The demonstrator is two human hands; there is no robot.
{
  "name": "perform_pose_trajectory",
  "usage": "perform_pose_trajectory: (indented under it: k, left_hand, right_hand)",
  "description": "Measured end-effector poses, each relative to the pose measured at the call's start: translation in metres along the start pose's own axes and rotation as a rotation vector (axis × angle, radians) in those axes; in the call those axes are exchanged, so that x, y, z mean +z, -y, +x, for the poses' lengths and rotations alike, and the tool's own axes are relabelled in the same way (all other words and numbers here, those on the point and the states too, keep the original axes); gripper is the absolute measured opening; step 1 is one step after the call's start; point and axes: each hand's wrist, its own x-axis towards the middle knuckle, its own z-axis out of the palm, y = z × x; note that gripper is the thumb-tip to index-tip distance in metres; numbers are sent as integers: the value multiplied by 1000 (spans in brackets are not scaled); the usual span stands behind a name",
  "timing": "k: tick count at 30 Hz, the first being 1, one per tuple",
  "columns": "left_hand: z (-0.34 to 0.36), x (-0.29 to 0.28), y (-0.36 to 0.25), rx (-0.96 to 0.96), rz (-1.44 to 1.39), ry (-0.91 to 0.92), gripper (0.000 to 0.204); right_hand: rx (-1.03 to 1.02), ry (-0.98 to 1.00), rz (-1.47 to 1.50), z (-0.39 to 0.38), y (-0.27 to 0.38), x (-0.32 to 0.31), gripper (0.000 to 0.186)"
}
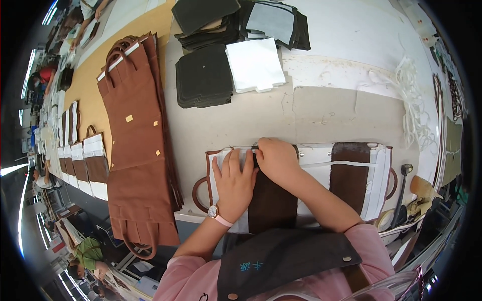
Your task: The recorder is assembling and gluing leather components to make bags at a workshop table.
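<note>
A flat bag panel lies lengthwise before me, inner side up, with white backing, dark brown patches and a brown handle at its left end. My left hand rests flat on its left part, fingers stretched out toward the far edge. Beside it, my right hand is closed at the same edge, next to a narrow dark strip. What its fingers pinch is hidden under the hand. A white tape runs across the panel's right half.
Stacked brown bag pieces with handles lie at left. Black sheets and white sheets are piled at the back. Tangled white tape and a hammer-like tool lie at right. Other people work at far left.
</note>
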Motion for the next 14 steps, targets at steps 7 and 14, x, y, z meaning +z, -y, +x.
perform_pose_trajectory:
  k: [7,14]
  left_hand:
    - [-9,16,-8,22,-79,13,65]
    - [-14,21,-11,-18,-76,10,69]
  right_hand:
    - [30,-6,-37,-9,1,-1,20]
    - [136,46,131,-55,-37,-51,23]
